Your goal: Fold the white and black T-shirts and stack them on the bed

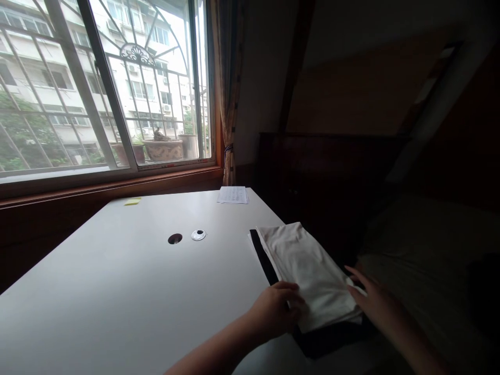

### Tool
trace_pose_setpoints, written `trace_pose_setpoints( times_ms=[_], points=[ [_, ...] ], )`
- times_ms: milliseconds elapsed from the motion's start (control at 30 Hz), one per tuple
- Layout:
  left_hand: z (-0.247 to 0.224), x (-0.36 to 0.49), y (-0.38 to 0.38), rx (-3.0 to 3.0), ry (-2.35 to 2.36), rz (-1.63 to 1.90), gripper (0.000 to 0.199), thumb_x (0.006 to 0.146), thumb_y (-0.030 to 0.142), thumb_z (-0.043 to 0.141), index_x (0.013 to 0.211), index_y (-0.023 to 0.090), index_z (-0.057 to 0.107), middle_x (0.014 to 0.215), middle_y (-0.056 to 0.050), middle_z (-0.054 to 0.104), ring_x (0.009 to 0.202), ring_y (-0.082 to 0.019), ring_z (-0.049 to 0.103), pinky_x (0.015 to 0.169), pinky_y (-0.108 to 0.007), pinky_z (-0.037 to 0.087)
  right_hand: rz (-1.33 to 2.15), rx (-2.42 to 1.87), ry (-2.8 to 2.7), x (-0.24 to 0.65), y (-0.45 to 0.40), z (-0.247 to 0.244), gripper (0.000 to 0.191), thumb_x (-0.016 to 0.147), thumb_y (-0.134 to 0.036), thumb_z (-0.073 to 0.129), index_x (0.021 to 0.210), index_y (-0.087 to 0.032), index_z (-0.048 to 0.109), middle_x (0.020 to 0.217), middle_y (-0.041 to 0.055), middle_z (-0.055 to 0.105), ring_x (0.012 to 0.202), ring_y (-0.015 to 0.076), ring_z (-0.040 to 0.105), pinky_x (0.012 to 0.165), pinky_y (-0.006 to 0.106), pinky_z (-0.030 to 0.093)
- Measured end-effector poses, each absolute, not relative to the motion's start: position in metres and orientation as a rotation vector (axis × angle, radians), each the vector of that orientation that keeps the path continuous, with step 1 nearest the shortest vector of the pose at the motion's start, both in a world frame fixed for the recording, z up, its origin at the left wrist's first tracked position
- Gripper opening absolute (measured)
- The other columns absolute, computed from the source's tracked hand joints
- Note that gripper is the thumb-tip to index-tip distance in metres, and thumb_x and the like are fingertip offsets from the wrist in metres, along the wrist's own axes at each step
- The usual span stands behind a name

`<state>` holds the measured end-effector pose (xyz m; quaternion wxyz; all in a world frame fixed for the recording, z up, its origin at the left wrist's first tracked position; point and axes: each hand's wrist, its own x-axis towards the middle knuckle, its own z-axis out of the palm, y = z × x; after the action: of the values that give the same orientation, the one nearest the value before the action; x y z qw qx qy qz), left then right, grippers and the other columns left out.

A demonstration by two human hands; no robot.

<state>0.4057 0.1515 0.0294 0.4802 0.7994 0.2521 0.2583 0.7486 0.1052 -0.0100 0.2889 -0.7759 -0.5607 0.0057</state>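
Observation:
A folded white cloth (308, 265), its surface lightly creased, lies at the right edge of the white table. Dark fabric (264, 258) shows beneath it along the left side and at the near end. My left hand (279, 308) is at the near left edge of the cloth, with its fingers bent around that edge; the thumb is mostly hidden. On the opposite side, my right hand (369, 291) touches the right edge with thumb and fingers apart. Whether the cloth is a garment cannot be made out.
The white table (136, 291) has a round cable hole (175, 239) and a round silver-rimmed cover (198, 235). Papers (233, 195) and a yellow note (133, 201) lie at its far edge. Beyond are a barred window (148, 88) and a tied curtain (229, 104). The right side is dark.

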Motion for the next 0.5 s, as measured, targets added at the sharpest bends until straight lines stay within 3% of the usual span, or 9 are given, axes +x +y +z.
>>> trace_pose_setpoints(
  times_ms=[100, 233, 367, 500],
  points=[
    [0.034, 0.381, 0.139, 2.197, 0.570, 0.589, 0.038, 0.087, 0.024, 0.064, 0.122, 0.038, 0.071, 0.143, -0.001, 0.061, 0.117, -0.030, 0.067, 0.102, -0.046, 0.052, -0.272, -2.086, -1.638, 0.728, 0.111, 0.004, 0.057, 0.086, -0.050, 0.042, 0.133, -0.025, 0.063, 0.133, 0.0140, 0.065, 0.128, 0.0391, 0.055, 0.111, 0.056, 0.039],
    [0.041, 0.344, 0.122, 2.383, 0.447, 0.415, 0.061, 0.087, 0.029, 0.069, 0.142, 0.049, 0.051, 0.146, 0.004, 0.058, 0.114, -0.032, 0.070, 0.098, -0.046, 0.055, -0.267, -1.957, -1.938, 0.679, 0.146, 0.030, 0.059, 0.098, -0.052, 0.031, 0.143, -0.022, 0.055, 0.150, 0.0111, 0.053, 0.141, 0.0301, 0.045, 0.120, 0.049, 0.029],
    [0.049, 0.305, 0.122, 2.371, 0.418, 0.458, 0.055, 0.093, 0.028, 0.063, 0.144, 0.045, 0.052, 0.142, 0.001, 0.062, 0.118, -0.026, 0.068, 0.101, -0.038, 0.054, -0.061, -1.993, -2.099, 0.638, 0.200, 0.038, 0.068, 0.100, -0.058, 0.025, 0.158, -0.022, 0.032, 0.166, 0.0069, 0.027, 0.154, 0.0267, 0.021, 0.124, 0.051, 0.018],
    [0.043, 0.250, 0.144, 2.433, 0.671, 0.570, 0.042, 0.100, 0.032, 0.052, 0.142, 0.040, 0.056, 0.142, 0.000, 0.063, 0.127, -0.023, 0.061, 0.107, -0.040, 0.050, 0.079, -2.062, -2.183, 0.614, 0.238, 0.031, 0.073, 0.100, -0.062, 0.023, 0.158, -0.020, 0.032, 0.167, 0.0086, 0.025, 0.154, 0.0300, 0.021, 0.123, 0.055, 0.018]
  ],
)
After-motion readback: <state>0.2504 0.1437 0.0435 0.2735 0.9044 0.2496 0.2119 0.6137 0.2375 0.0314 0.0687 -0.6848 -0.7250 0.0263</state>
